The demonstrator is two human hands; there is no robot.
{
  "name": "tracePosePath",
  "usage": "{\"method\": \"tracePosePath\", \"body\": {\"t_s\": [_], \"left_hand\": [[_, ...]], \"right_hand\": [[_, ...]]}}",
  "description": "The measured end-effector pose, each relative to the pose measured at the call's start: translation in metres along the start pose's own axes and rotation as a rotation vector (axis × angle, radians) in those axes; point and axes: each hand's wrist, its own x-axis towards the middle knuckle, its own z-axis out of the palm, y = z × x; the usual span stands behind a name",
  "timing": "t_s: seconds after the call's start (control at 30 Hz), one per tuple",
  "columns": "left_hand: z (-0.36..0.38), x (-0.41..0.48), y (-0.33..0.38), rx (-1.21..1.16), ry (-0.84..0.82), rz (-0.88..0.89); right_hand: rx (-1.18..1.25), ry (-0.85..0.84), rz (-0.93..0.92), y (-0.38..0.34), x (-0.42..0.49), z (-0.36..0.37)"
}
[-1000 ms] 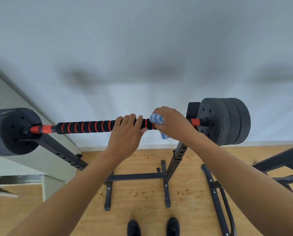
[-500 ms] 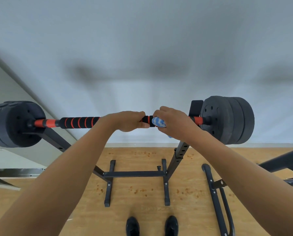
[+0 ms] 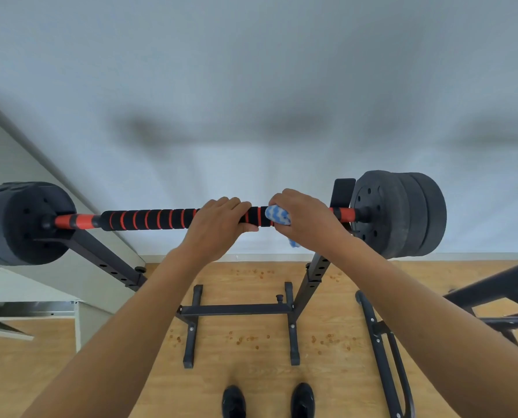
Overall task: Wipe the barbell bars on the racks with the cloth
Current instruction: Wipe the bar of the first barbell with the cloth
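Since earlier frame, little shifted. Left hand [image 3: 218,224] grip wrapped round bar [image 3: 149,219], steadying; right hand [image 3: 306,218], 3 o'clock, grip holding cloth [image 3: 277,215] pressed on bar for wiping.

Both forearms bare, no sleeves in view; black shoes [image 3: 268,401] on both feet.
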Motion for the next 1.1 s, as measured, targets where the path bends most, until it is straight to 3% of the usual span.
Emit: {"method": "tracePosePath", "body": {"t_s": [0.23, 0.37, 0.43, 0.5, 0.6, 0.67, 0.8, 1.0, 1.07, 1.1], "left_hand": [[-0.027, 0.037, -0.016, -0.296, -0.604, -0.187], [-0.036, 0.051, -0.012, -0.426, -0.772, -0.284], [-0.035, 0.051, 0.003, -0.238, -0.768, -0.312], [-0.029, 0.042, 0.015, -0.022, -0.650, -0.308], [-0.022, 0.018, 0.017, 0.090, -0.372, -0.173], [-0.018, 0.012, 0.012, 0.103, -0.273, -0.106], [-0.019, 0.029, 0.002, 0.269, -0.397, -0.011], [-0.029, 0.059, -0.010, -0.277, -0.679, -0.290], [-0.031, 0.055, -0.005, -0.124, -0.669, -0.176], [-0.030, 0.048, -0.003, -0.014, -0.583, -0.143]], "right_hand": [[-0.035, 0.016, -0.076, 0.005, -0.006, 0.004], [0.063, 0.018, -0.029, 0.008, -0.007, 0.001], [0.116, 0.054, 0.015, 0.007, -0.004, 0.001], [0.122, 0.086, 0.030, 0.006, -0.002, 0.005], [0.068, 0.140, 0.003, 0.004, -0.006, 0.011], [0.011, 0.178, -0.019, 0.004, -0.009, 0.016], [-0.094, 0.256, -0.008, -0.001, -0.012, 0.025], [-0.063, 0.206, -0.032, 0.000, -0.014, 0.023], [-0.027, 0.172, -0.018, 0.003, -0.016, 0.021], [0.007, 0.169, -0.002, 0.003, -0.015, 0.020]]}}
